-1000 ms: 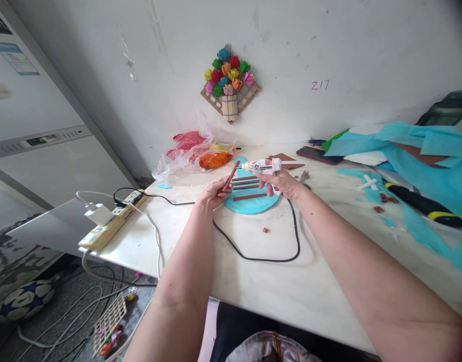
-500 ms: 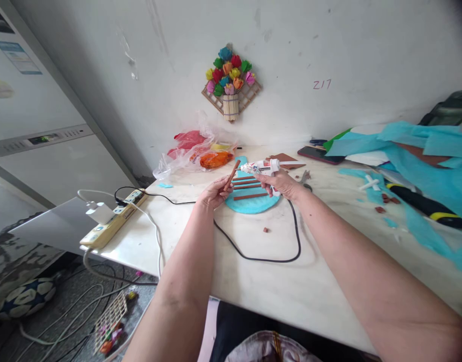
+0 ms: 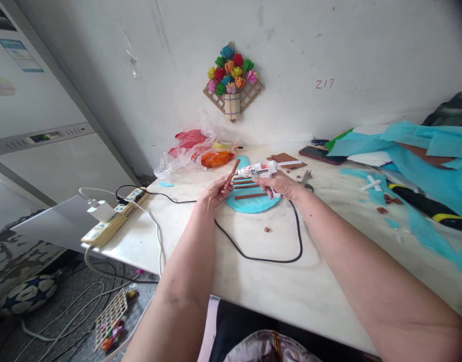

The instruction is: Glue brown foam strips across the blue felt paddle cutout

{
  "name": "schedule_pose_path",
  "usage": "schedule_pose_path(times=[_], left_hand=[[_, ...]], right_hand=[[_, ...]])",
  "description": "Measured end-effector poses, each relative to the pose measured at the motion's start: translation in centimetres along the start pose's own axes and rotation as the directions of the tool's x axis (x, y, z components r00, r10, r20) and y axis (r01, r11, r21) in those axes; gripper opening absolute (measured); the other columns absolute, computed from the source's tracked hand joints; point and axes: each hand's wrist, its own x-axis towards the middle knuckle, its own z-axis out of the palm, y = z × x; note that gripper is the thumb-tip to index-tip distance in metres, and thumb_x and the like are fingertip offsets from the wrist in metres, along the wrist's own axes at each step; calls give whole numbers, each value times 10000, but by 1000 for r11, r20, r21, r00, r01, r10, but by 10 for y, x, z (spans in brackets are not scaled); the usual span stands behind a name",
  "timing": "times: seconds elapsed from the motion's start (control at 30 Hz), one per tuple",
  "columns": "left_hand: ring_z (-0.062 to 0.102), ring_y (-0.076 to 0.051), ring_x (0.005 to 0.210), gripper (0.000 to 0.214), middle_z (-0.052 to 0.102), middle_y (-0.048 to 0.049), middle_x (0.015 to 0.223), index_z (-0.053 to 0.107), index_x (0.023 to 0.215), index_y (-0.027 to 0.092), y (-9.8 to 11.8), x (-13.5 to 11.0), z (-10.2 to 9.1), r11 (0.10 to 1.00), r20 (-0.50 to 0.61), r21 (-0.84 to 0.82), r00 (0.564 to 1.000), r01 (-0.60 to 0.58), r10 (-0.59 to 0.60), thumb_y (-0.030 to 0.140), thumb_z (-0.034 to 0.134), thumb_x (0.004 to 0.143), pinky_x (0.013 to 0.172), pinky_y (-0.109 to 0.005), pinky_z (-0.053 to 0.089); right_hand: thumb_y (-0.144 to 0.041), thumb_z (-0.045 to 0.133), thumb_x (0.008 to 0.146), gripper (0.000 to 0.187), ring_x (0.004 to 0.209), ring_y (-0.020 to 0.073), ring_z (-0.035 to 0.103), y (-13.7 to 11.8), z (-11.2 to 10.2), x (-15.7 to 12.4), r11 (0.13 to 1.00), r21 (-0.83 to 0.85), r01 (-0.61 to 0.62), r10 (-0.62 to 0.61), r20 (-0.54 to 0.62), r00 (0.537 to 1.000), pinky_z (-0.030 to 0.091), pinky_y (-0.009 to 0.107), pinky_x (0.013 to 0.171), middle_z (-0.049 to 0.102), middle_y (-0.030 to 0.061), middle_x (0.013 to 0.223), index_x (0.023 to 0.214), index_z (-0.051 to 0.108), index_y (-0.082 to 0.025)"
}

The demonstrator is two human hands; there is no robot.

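Observation:
My left hand [image 3: 215, 192] pinches a thin brown strip [image 3: 233, 174], tilted upward. My right hand [image 3: 278, 184] is wrapped round the handle of a white hot glue gun [image 3: 259, 170], its nozzle pointing left at the strip. A white glue stick [image 3: 288, 163] sticks out of the gun's back. Under both hands lies a light-blue rounded piece [image 3: 253, 205] with a narrow neck at the far end. Several brown strips [image 3: 249, 196] lie across it, partly hidden by the gun and my right hand. The gun's black cord [image 3: 253, 258] loops over the table.
A power strip [image 3: 113, 216] sits at the table's left edge. Plastic bags [image 3: 200, 151] lie at the back. On the right are scissors [image 3: 306, 181], a phone [image 3: 321, 155], a black-and-yellow tool [image 3: 429, 206] and blue fabric [image 3: 423, 141]. A brown scrap [image 3: 266, 229] lies in front.
The glue gun's nozzle has shifted slightly left and down along the brown strip. My left hand holds the strip nearly still. The whole view has shifted slightly.

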Motion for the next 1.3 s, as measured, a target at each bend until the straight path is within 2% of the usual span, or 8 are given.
schedule_pose_path(times=[0.27, 0.43, 0.73, 1.07, 1.3], left_hand=[[417, -74, 476, 297, 529, -47, 606, 595, 1040, 159, 0, 0, 1, 1000, 21, 13, 1000, 9, -9, 90, 454, 788, 328, -142, 295], [408, -83, 484, 307, 521, -47, 598, 599, 1054, 149, 0, -1, 3, 1000, 32, 28, 999, 3, -4, 96, 457, 787, 344, -158, 299], [392, -73, 478, 252, 512, -52, 606, 611, 979, 134, 0, 1, 0, 1000, 29, -2, 1000, 6, -6, 86, 461, 783, 313, -138, 275], [395, -64, 460, 309, 497, -36, 591, 580, 1067, 149, 0, -1, 2, 1000, 32, -2, 999, 23, -23, 100, 481, 778, 300, -132, 268], [405, -72, 468, 307, 511, -44, 591, 586, 1070, 147, 0, -1, 2, 1000, 62, 1, 998, 12, -12, 107, 475, 787, 310, -139, 280]], right_hand=[[-472, 683, 612, 365, 301, 63, 417, 8, -1, 5, 1000, 21, -11, 12, -52, 999, 342, 200, 262, 511, -24, 467, 618, 514, -148], [-469, 681, 616, 355, 302, 67, 426, 14, -5, 6, 998, 27, 52, -50, -92, 994, 344, 197, 265, 520, -31, 477, 673, 533, -151], [-475, 684, 606, 376, 297, 57, 412, 9, -1, 2, 998, 53, 18, -20, 23, 1000, 318, 189, 263, 521, -18, 459, 588, 517, -139], [-475, 684, 609, 366, 305, 66, 422, 12, -3, 3, 998, 60, 30, -27, -36, 999, 330, 194, 268, 527, -22, 474, 652, 527, -147], [-478, 675, 619, 364, 311, 67, 423, 13, -6, 4, 998, 49, 48, -43, -102, 994, 340, 201, 279, 516, -23, 470, 618, 511, -153]])
